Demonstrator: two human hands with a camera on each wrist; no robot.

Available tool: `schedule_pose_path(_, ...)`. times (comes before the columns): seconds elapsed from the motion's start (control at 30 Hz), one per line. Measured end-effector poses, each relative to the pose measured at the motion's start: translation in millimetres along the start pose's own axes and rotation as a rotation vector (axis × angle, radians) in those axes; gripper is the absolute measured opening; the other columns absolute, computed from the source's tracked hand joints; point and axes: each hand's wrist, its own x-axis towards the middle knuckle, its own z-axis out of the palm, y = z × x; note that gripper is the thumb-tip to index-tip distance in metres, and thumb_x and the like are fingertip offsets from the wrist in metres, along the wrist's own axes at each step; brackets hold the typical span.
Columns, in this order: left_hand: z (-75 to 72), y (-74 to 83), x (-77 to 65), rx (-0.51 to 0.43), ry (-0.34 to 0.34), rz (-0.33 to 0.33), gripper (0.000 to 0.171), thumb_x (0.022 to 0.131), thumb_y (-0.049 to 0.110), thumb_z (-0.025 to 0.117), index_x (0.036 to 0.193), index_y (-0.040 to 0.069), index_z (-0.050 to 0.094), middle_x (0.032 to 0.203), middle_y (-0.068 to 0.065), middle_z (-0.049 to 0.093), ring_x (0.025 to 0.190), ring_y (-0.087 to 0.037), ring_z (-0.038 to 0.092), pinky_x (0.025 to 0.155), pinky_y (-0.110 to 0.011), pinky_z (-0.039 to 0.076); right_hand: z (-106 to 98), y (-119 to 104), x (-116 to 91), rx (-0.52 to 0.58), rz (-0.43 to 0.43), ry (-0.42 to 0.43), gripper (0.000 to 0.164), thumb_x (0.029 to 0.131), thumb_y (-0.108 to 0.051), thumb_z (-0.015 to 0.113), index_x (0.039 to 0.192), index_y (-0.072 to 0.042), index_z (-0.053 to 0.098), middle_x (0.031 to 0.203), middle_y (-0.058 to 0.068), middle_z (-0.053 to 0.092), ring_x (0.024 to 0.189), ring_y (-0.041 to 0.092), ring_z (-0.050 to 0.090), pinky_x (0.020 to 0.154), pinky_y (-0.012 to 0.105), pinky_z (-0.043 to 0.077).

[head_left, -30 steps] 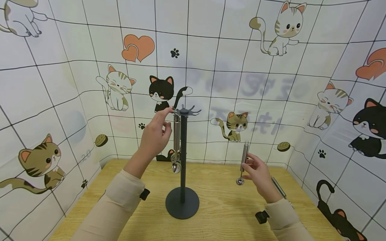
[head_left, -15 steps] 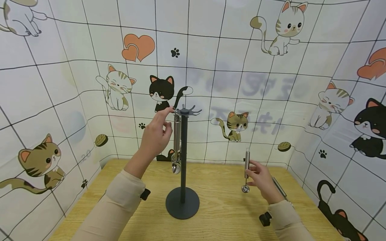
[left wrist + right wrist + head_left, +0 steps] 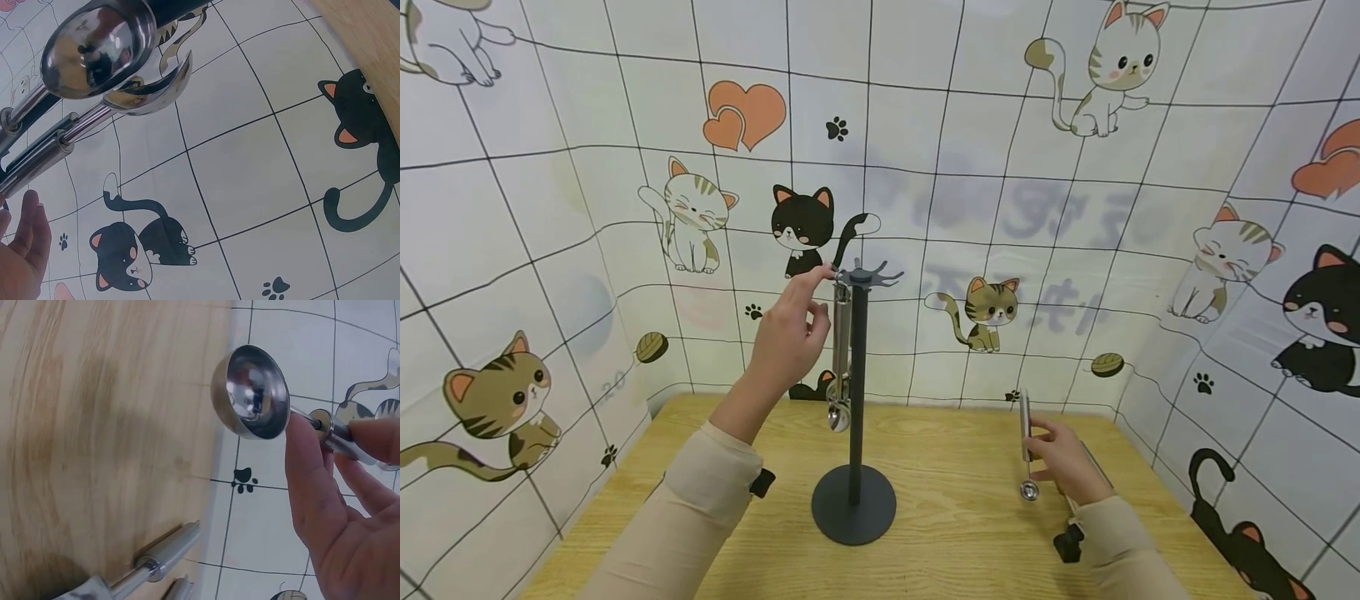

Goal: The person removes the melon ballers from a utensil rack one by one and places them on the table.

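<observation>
My right hand (image 3: 1063, 458) pinches the handle of a small metal scoop (image 3: 1026, 429) between thumb and fingers, above the table's right side. The handle points up and the round, hollow bowl hangs down; the right wrist view shows the shiny bowl (image 3: 250, 394) close up. At the left of a dark utensil stand (image 3: 856, 375), my left hand (image 3: 786, 329) reaches up, a fingertip touching a hook at the top. Its thumb looks apart from that fingertip. Beside the pole hang several metal utensils (image 3: 841, 333); one oval bowl (image 3: 100, 47) is near the left wrist camera.
Metal utensils with cylindrical handles (image 3: 169, 550) lie on the wooden table (image 3: 940, 500), partly hidden by my right hand and wrist in the head view. The stand has a round base (image 3: 853, 525) and bare hooks (image 3: 887, 275) on its right. A cat-print cloth (image 3: 910, 208) encloses the table.
My right hand has moved down and a little right, carrying the scoop lower toward the table. The left hand stays at the hook, and the stand has not moved.
</observation>
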Motion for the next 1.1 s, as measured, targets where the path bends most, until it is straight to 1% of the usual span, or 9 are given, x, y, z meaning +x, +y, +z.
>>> schedule_pose_path(0.17,-0.1,0.4,0.6,0.003,-0.003,0.004,0.053,0.097,-0.001,0.053,0.148,0.014,0.046,0.131,-0.010,0.059,0.065,-0.018,0.057,0.046,-0.031,0.037,-5,7,2,0.004,0.074,-0.024,0.059,0.105,-0.011,0.051,0.155,0.007,0.026,0.129,0.031,0.053,0.105,0.037,0.061,0.072,0.048,0.058)
schedule_pose_path(0.27,0.2,0.2,1.1,0.007,-0.002,0.008,0.053,0.097,-0.001,0.053,0.148,0.014,0.046,0.131,-0.011,0.060,0.066,-0.018,0.058,0.046,-0.031,0.037,-8,12,4,0.025,0.120,-0.057,0.058,0.104,-0.009,0.051,0.153,0.010,0.028,0.120,0.027,0.057,0.102,0.036,0.062,0.072,0.047,0.059)
schedule_pose_path(0.37,0.5,0.3,1.7,0.004,-0.002,0.011,0.054,0.097,-0.001,0.053,0.148,0.013,0.046,0.131,-0.010,0.060,0.067,-0.018,0.058,0.046,-0.031,0.038,-10,17,6,0.060,0.171,-0.085,0.057,0.104,-0.007,0.051,0.152,0.010,0.028,0.109,0.022,0.059,0.096,0.032,0.062,0.070,0.044,0.059)
schedule_pose_path(0.5,1.0,0.4,2.6,0.001,-0.002,0.014,0.052,0.097,-0.001,0.053,0.148,0.010,0.047,0.131,-0.009,0.060,0.067,-0.018,0.058,0.046,-0.031,0.037,-12,21,7,0.083,0.201,-0.109,0.058,0.104,-0.006,0.050,0.152,0.011,0.025,0.101,0.018,0.058,0.088,0.025,0.061,0.068,0.040,0.060)
schedule_pose_path(0.63,1.5,0.3,3.0,0.003,0.001,0.018,0.052,0.097,-0.001,0.053,0.147,0.009,0.047,0.131,-0.010,0.060,0.067,-0.018,0.059,0.047,-0.031,0.038,-12,25,9,0.083,0.215,-0.099,0.055,0.103,-0.005,0.050,0.151,0.011,0.028,0.097,0.017,0.057,0.082,0.023,0.061,0.066,0.039,0.059)
schedule_pose_path(0.73,2.0,0.1,2.9,0.004,-0.003,0.017,0.052,0.097,-0.001,0.054,0.147,0.010,0.046,0.131,-0.010,0.059,0.069,-0.018,0.060,0.047,-0.031,0.038,-11,30,12,0.082,0.227,-0.090,0.053,0.101,-0.002,0.051,0.148,0.013,0.032,0.094,0.017,0.060,0.078,0.022,0.062,0.063,0.037,0.058)
schedule_pose_path(0.9,2.5,0.2,2.2,0.003,-0.006,0.014,0.053,0.097,-0.001,0.054,0.148,0.011,0.046,0.132,-0.010,0.059,0.071,-0.019,0.061,0.047,-0.031,0.039,-10,40,17,0.046,0.236,-0.110,0.054,0.099,0.002,0.052,0.146,0.019,0.032,0.092,0.016,0.065,0.072,0.021,0.063,0.060,0.034,0.056)
schedule_pose_path(1.0,2.7,0.3,1.7,0.001,-0.012,0.016,0.054,0.097,-0.001,0.054,0.149,0.012,0.045,0.132,-0.010,0.059,0.071,-0.019,0.061,0.047,-0.031,0.039,-9,45,21,-0.018,0.226,-0.112,0.052,0.098,0.004,0.054,0.143,0.022,0.035,0.094,0.015,0.067,0.074,0.019,0.063,0.063,0.033,0.056)
schedule_pose_path(1.1,2.7,0.1,1.5,0.006,-0.017,0.016,0.054,0.097,0.000,0.054,0.149,0.013,0.044,0.132,-0.010,0.059,0.070,-0.018,0.060,0.047,-0.031,0.039,-7,47,22,-0.106,0.188,-0.118,0.049,0.096,0.005,0.055,0.138,0.024,0.040,0.098,0.019,0.067,0.077,0.017,0.062,0.068,0.033,0.056)
